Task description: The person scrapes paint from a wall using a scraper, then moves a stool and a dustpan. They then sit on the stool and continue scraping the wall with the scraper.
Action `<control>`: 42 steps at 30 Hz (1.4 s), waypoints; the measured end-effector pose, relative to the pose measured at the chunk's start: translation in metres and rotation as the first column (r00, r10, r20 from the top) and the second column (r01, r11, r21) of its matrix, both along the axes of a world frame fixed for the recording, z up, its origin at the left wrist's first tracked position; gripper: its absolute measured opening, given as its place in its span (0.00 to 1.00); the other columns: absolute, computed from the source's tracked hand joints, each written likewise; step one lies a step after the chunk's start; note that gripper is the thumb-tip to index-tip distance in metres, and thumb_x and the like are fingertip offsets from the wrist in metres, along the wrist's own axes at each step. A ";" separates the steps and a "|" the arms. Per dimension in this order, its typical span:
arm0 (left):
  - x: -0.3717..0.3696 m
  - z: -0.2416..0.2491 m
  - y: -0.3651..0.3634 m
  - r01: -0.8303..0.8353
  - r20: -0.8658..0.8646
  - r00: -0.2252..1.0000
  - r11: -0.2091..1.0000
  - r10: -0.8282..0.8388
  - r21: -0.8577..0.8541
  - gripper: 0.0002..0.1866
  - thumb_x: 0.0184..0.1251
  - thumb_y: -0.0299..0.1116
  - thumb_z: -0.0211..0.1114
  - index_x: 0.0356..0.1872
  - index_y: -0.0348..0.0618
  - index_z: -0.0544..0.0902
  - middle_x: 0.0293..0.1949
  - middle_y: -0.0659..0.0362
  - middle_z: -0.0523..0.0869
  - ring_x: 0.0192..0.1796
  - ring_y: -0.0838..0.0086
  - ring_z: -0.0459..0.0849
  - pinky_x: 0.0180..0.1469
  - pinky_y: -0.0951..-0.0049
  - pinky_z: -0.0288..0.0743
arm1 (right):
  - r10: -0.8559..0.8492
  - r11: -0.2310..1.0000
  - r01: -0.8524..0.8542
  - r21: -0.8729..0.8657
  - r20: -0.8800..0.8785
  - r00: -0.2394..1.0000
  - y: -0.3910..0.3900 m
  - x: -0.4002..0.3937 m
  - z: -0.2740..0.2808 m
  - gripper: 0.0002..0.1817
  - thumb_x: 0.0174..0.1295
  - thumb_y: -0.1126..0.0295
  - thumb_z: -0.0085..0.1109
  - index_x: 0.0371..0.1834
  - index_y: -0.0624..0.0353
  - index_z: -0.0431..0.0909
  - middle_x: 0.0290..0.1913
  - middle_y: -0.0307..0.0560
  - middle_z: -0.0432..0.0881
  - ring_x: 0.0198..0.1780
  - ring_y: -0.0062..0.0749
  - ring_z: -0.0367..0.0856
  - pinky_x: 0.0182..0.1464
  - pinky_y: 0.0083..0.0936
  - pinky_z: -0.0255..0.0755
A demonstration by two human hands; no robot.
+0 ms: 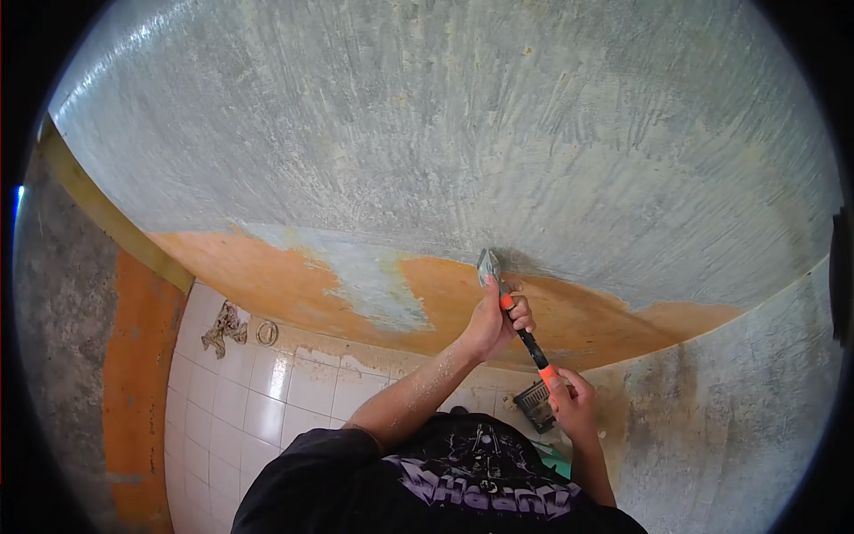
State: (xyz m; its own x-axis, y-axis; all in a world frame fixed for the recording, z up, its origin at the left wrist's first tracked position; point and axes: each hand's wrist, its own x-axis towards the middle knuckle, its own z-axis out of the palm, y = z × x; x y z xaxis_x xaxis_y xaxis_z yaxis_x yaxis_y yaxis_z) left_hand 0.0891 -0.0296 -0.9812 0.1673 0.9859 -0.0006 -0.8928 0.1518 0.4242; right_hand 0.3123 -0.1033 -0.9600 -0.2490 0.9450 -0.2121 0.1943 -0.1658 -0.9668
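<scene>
Rough grey wall, bordered below by an orange painted band, was seen across the upper frame. At centre, a black-and-orange long-handled scraper was held at their border, the grip of the left hand closed near its metal blade, that of the right hand around its lower end.

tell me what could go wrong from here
The left hand grips the scraper close to its blade, so a slip could nick that hand. Pale specks dot the left forearm; falling grit might make the tiled floor slippery.
</scene>
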 end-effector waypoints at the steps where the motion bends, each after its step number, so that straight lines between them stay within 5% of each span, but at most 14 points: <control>1: -0.001 -0.001 -0.001 -0.006 0.000 1.000 1.000 0.006 -0.005 0.35 0.71 0.73 0.35 0.48 0.49 0.67 0.23 0.66 0.61 0.27 0.75 0.63 0.40 0.65 0.67 | 0.001 1.000 -0.001 0.002 -0.013 1.000 0.000 -0.001 -0.001 0.18 0.71 0.64 0.61 0.56 0.67 0.79 0.21 0.29 0.70 0.19 0.09 0.63 0.20 0.13 0.54; 24: -0.013 0.000 -0.006 0.003 -0.025 1.000 1.000 -0.003 -0.015 0.35 0.69 0.75 0.36 0.47 0.50 0.68 0.23 0.68 0.58 0.26 0.77 0.60 0.38 0.69 0.64 | 0.016 0.996 -0.016 0.090 0.005 1.000 -0.003 -0.010 -0.032 0.19 0.72 0.64 0.60 0.56 0.68 0.78 0.22 0.30 0.71 0.18 0.10 0.65 0.19 0.13 0.57; 42: -0.009 0.003 -0.006 -0.026 -0.022 0.999 0.998 0.025 -0.053 0.36 0.68 0.75 0.35 0.47 0.51 0.70 0.21 0.69 0.56 0.24 0.78 0.56 0.35 0.71 0.60 | -0.049 0.999 0.049 -0.010 0.026 0.998 -0.006 -0.017 -0.015 0.20 0.70 0.61 0.63 0.56 0.65 0.81 0.22 0.29 0.71 0.22 0.10 0.64 0.25 0.15 0.57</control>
State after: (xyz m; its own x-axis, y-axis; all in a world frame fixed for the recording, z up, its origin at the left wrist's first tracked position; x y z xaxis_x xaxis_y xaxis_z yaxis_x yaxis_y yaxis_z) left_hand 0.0803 -0.0357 -0.9784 0.1420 0.9883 -0.0566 -0.8874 0.1524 0.4350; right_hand 0.2952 -0.1089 -0.9751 -0.1967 0.9536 -0.2279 0.2107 -0.1859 -0.9597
